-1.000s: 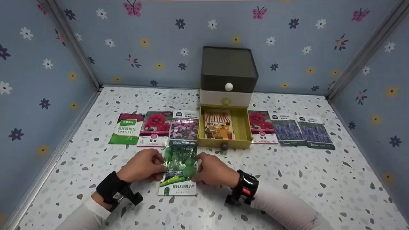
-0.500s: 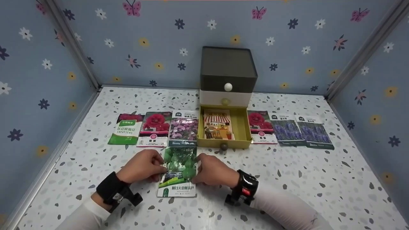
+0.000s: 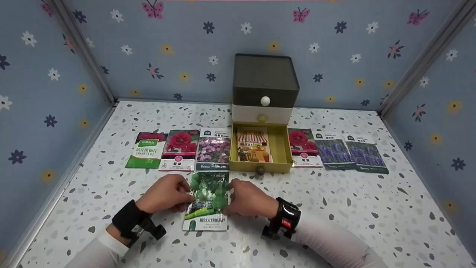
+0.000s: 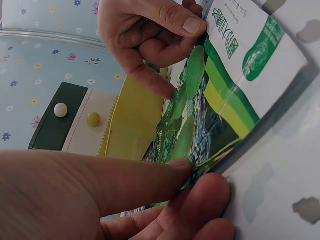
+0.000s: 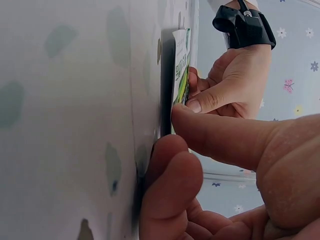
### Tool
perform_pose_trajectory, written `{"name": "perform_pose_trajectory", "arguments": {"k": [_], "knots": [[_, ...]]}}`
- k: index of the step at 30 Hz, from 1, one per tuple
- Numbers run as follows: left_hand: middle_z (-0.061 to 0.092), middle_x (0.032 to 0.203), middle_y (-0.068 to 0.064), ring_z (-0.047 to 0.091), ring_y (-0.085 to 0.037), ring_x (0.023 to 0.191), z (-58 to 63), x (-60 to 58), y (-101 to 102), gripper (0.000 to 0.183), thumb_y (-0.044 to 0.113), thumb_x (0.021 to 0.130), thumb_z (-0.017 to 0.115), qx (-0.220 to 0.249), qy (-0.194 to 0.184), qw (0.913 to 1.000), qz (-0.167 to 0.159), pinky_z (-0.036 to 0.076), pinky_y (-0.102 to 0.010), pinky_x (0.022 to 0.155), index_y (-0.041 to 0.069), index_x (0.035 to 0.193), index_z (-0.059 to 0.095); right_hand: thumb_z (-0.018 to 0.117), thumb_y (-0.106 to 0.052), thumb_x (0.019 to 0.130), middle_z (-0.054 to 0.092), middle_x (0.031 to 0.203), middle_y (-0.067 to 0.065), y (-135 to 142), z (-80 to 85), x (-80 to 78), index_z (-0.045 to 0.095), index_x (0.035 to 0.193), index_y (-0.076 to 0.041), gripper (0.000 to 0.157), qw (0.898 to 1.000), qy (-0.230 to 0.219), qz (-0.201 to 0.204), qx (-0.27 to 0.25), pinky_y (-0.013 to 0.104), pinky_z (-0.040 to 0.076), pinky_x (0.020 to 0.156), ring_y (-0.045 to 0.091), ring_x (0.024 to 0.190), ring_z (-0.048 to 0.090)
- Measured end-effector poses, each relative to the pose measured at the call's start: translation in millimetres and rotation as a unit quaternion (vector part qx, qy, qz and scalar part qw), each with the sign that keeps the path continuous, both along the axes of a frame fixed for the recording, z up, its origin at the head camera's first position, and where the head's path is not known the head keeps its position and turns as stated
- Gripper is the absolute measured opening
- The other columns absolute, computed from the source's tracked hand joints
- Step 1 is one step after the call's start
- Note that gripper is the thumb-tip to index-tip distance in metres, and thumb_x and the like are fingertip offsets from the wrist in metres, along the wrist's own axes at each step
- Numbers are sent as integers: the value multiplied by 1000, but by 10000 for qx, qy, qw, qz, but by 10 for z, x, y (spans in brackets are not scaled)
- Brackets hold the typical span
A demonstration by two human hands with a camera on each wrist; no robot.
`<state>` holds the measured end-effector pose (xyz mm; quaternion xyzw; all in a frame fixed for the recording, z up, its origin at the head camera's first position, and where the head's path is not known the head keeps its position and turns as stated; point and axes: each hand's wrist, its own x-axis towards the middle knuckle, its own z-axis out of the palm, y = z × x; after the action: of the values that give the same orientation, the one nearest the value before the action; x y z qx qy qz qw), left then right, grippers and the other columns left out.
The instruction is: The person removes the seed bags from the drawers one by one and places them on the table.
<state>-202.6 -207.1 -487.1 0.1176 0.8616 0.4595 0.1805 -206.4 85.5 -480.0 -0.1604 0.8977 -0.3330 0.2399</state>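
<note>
A green seed packet (image 3: 206, 203), printed with round green fruit, lies low over the speckled tabletop near the front. My left hand (image 3: 166, 193) pinches its left edge between thumb and curled fingers, which the left wrist view shows closely with the packet's edge (image 4: 225, 100) between them. On the opposite edge my right hand (image 3: 250, 198) grips the packet with thumb on top and fingers beneath. In the right wrist view the packet (image 5: 181, 75) appears nearly edge-on, slightly above the table. Its far end meets the lower edge of a pink-flower seed packet (image 3: 214, 150).
A small chest (image 3: 266, 74) stands at the back, its olive bottom drawer (image 3: 281, 143) pulled out with an illustrated shop-front card (image 3: 254, 146) inside. Left of it lie a red-flower packet (image 3: 180, 147) and an impatiens packet (image 3: 147, 150); right, another red-flower packet (image 3: 305, 147) and two purple-flower packets (image 3: 334, 152), (image 3: 367, 153).
The green seed packet has shifted slightly toward the front, showing more of the pink-flower packet's lower edge. Both hands keep their hold and hardly move.
</note>
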Motion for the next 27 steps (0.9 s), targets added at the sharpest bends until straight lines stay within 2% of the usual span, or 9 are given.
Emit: {"name": "perform_pose_trajectory", "arguments": {"k": [8,14,20,27], "knots": [[75,76,-9,74,-25,62,2,9,7,30,16,96,89,18,-9,10000,75,63,-41,60,-3,108,70,99,-21,83,70,95,-1,-6,14,3,61,144,-5,74,9999,-139,-56,-5,36,58,52,20,68,70],[74,76,-10,74,-25,62,4,12,4,29,17,96,89,12,-20,10000,95,63,-41,59,-1,108,70,99,-23,82,70,95,-2,-11,7,-6,61,143,-5,74,10000,-7,12,62,36,61,63,18,77,69],[74,75,-10,74,-25,62,6,17,1,28,18,96,89,44,-29,9999,113,63,-40,59,-1,107,70,99,-24,83,70,96,-2,2,6,-14,61,145,-5,75,10000,-57,17,23,38,61,62,19,75,70],[74,71,-10,74,-27,62,9,6,2,25,19,99,87,-6,45,10000,55,63,-41,60,1,104,71,100,-28,82,71,97,-3,24,13,-24,63,144,-5,75,9999,78,110,68,36,61,74,16,84,68]]}}
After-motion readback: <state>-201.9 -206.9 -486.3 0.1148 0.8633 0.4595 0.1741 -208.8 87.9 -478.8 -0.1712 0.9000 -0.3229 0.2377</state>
